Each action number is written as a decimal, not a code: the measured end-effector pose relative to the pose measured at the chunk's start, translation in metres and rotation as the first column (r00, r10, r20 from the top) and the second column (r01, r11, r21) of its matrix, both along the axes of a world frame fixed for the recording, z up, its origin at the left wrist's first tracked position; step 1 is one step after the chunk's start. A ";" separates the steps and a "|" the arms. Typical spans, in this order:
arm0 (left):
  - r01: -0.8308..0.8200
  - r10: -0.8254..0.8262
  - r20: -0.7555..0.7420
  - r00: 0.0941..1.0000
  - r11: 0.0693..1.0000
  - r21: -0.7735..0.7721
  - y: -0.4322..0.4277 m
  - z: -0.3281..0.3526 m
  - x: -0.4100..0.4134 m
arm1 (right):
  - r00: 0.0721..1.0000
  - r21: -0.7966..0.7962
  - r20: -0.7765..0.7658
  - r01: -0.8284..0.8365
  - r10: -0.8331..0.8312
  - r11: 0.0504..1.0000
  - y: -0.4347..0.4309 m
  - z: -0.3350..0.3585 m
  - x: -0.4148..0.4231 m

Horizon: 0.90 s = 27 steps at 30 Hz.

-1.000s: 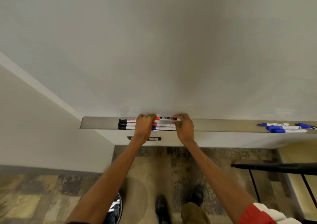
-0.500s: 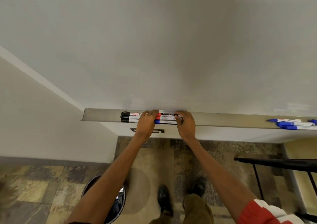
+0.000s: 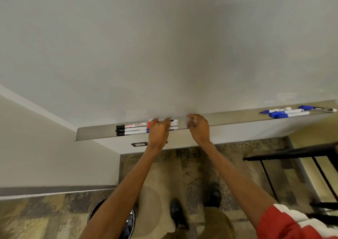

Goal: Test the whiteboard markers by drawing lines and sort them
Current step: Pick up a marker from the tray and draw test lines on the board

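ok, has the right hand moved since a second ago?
Yes. The right hand was touching the right end of the markers on the tray; now it sits further right along the tray, with a gap between them.

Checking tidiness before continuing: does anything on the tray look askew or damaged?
No damage shows. The black-capped markers by the left hand lie in neat rows; the blue markers at the tray's right end lie loosely, not lined up, one apart.
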<state>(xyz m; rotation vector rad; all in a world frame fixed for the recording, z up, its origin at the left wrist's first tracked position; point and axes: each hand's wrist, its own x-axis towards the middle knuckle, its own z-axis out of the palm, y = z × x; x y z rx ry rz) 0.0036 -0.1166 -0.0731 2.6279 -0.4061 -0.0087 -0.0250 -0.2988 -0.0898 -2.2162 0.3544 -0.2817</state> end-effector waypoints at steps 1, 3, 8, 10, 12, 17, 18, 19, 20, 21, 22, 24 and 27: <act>-0.004 0.004 -0.019 1.000 1.000 -0.024 -0.009 0.000 -0.003 | 1.000 0.004 -0.003 0.017 -0.017 1.000 -0.009 0.004 -0.004; -0.006 0.002 -0.044 0.999 0.996 -0.085 -0.028 0.001 -0.009 | 0.999 0.005 -0.002 0.052 -0.052 0.999 -0.030 0.011 -0.013; 0.033 -0.038 -0.029 0.999 0.988 -0.151 -0.087 0.006 -0.018 | 0.990 0.021 -0.013 0.141 -0.141 0.990 -0.094 0.022 -0.034; 0.042 -0.045 -0.019 0.999 0.987 -0.154 -0.118 0.014 -0.021 | 0.984 0.019 -0.015 0.177 -0.177 0.984 -0.122 0.026 -0.042; 0.082 -0.080 0.018 0.997 0.987 -0.140 -0.149 0.021 -0.027 | 0.977 0.009 -0.018 0.213 -0.213 0.977 -0.151 0.028 -0.051; 0.176 -0.172 0.042 0.984 0.977 -0.120 -0.229 0.027 -0.039 | 0.949 0.022 -0.065 0.311 -0.309 0.950 -0.225 0.025 -0.066; 0.189 -0.186 0.031 0.982 0.974 -0.122 -0.244 0.026 -0.039 | 0.942 0.023 -0.073 0.329 -0.326 0.944 -0.239 0.024 -0.068; 0.204 -0.204 0.013 0.979 0.971 -0.128 -0.260 0.025 -0.039 | 0.936 0.022 -0.082 0.346 -0.343 0.938 -0.252 0.024 -0.070; 0.221 -0.225 -0.010 0.974 0.965 -0.137 -0.275 0.024 -0.039 | 0.929 0.017 -0.087 0.361 -0.359 0.932 -0.265 0.025 -0.071; 0.238 -0.245 -0.034 0.969 0.960 -0.146 -0.290 0.024 -0.038 | 0.924 0.008 -0.091 0.374 -0.372 0.927 -0.277 0.026 -0.072; 0.251 -0.262 -0.058 0.963 0.956 -0.154 -0.304 0.023 -0.037 | 0.919 -0.002 -0.096 0.384 -0.383 0.923 -0.289 0.026 -0.073; 0.268 -0.284 -0.091 0.955 0.951 -0.156 -0.330 0.024 -0.036 | 0.913 -0.013 -0.116 0.393 -0.392 0.919 -0.312 0.027 -0.076; 0.294 -0.310 -0.121 0.943 0.946 -0.137 -0.365 0.021 -0.036 | 0.908 -0.048 -0.163 0.384 -0.387 0.922 -0.339 0.024 -0.078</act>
